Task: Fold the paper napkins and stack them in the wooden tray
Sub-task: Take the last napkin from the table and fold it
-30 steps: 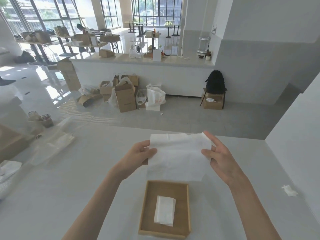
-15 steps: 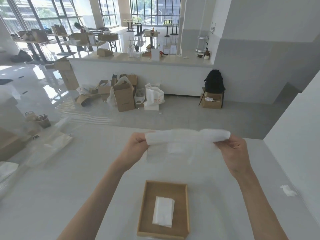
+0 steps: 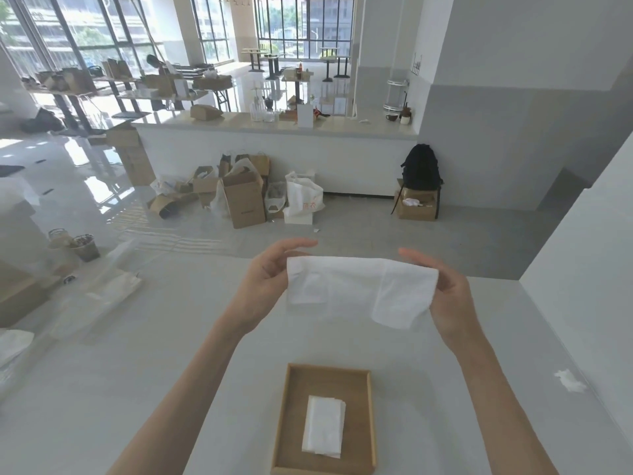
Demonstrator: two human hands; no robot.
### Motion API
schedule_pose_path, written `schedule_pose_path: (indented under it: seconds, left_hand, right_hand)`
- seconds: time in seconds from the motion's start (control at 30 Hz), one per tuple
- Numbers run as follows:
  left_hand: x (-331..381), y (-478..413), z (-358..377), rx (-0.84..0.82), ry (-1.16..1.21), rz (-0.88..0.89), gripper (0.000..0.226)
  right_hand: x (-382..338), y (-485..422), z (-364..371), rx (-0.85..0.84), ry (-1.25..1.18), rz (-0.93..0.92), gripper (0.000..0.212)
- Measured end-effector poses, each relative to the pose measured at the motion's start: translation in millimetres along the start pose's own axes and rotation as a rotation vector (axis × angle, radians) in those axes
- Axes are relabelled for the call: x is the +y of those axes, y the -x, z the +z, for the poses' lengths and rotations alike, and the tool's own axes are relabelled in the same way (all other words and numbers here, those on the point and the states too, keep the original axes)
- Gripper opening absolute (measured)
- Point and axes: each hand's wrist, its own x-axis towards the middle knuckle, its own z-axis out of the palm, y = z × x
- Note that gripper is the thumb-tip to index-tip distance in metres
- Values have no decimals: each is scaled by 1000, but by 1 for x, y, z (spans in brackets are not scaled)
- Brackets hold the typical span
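Observation:
A white paper napkin (image 3: 359,286) hangs in the air above the white table, folded over along its top edge. My left hand (image 3: 267,279) pinches its left end and my right hand (image 3: 448,296) grips its right end. Below them, near the table's front edge, a shallow wooden tray (image 3: 291,416) lies flat. A small stack of folded napkins (image 3: 323,426) rests inside the tray, roughly in its middle.
A clear plastic bag with white napkins (image 3: 99,299) lies at the table's left. A crumpled scrap of paper (image 3: 570,381) sits at the right, close to the white wall (image 3: 582,286). Beyond the table's far edge the floor drops away, with cardboard boxes (image 3: 245,197).
The napkin hung open as a full sheet a second ago. Now it is folded over into a shorter band, and both hands have moved slightly farther apart and higher.

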Motion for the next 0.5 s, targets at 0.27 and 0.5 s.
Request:
schedule_pose_path:
  seconds: [0.27,0.5]
  left_hand:
    - [20,-1,-1,59,-67,-17,32]
    - [14,-1,-7,44,99,-108,21]
  right_hand:
    - [-14,-4,-15,-52,37,-33,51]
    - [-12,-3,-24,-108,-28,-11,47]
